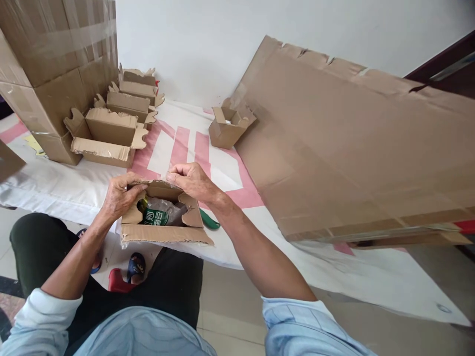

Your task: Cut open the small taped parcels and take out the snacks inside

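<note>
An open cardboard box [166,233] sits at the table's near edge, its front flap folded out toward me. Inside lies a clear plastic bag [172,211] with a green label bearing white characters. My left hand [121,197] grips the back left corner of the box, fingers closed over the back flap. At the back flap's top edge, my right hand [193,182] pinches what looks like a bit of clear tape [164,176]; its fingertips partly hide it. A green curved object, perhaps a handle [210,220], lies just right of the box, partly hidden.
Several open small boxes [111,129] stand in a row at the back left, beside tall taped cartons [55,94]. Another small open box [226,132] stands near the wall. A large cardboard sheet [334,143] leans at right. White cloth with pink stripes [181,143] covers the table.
</note>
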Action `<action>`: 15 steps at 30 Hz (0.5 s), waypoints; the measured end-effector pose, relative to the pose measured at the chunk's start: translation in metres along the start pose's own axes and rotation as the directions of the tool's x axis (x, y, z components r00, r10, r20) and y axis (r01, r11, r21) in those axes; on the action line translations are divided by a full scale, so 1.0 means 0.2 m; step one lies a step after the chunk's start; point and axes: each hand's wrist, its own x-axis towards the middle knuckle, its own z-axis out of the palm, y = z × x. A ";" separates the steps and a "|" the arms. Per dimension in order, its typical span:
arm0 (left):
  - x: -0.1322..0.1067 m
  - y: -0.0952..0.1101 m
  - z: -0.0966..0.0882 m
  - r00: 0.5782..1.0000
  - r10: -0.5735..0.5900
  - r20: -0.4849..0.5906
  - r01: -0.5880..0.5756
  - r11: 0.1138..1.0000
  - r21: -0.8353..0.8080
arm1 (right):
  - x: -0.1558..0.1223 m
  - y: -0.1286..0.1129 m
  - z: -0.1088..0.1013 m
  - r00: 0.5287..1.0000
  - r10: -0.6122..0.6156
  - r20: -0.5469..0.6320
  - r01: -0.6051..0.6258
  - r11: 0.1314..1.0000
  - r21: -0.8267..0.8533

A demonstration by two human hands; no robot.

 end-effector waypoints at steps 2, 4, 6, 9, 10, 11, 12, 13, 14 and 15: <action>0.00 0.00 0.00 0.999 0.033 0.015 -0.033 0.999 0.019 | 0.00 0.00 -0.02 0.997 0.050 0.052 -0.052 0.998 0.029; 0.00 0.00 -0.01 0.998 0.048 0.033 -0.049 0.998 0.028 | 0.02 0.00 -0.04 0.992 0.079 0.097 -0.081 0.997 0.020; 0.00 0.01 -0.01 0.998 0.051 0.045 -0.053 0.998 0.030 | 0.05 -0.01 -0.05 0.991 0.072 0.112 -0.069 0.997 -0.029; 0.00 0.02 -0.01 0.994 0.086 0.065 -0.088 0.996 0.022 | 0.13 -0.02 -0.05 0.996 0.011 0.084 -0.005 0.997 -0.073; -0.01 0.03 -0.02 0.991 0.110 0.072 -0.112 0.994 0.019 | 0.15 -0.02 -0.05 0.998 -0.014 0.064 0.018 0.998 -0.061; -0.02 0.03 -0.02 0.988 0.132 0.077 -0.133 0.991 0.018 | 0.17 -0.02 -0.05 0.999 -0.040 0.034 0.041 0.999 -0.036; -0.03 0.04 -0.02 0.986 0.147 0.078 -0.149 0.989 0.021 | 0.19 -0.03 -0.06 0.998 -0.064 0.003 0.064 0.998 -0.004; -0.04 0.05 -0.03 0.985 0.154 0.076 -0.156 0.987 0.027 | 0.19 -0.03 -0.07 0.996 -0.084 -0.020 0.084 0.996 0.025; -0.05 0.05 -0.03 0.986 0.150 0.072 -0.153 0.988 0.033 | 0.20 -0.03 -0.07 0.995 -0.097 -0.027 0.098 0.994 0.045; -0.06 0.05 -0.03 0.988 0.140 0.071 -0.143 0.989 0.036 | 0.19 -0.04 -0.08 0.994 -0.105 -0.018 0.106 0.993 0.052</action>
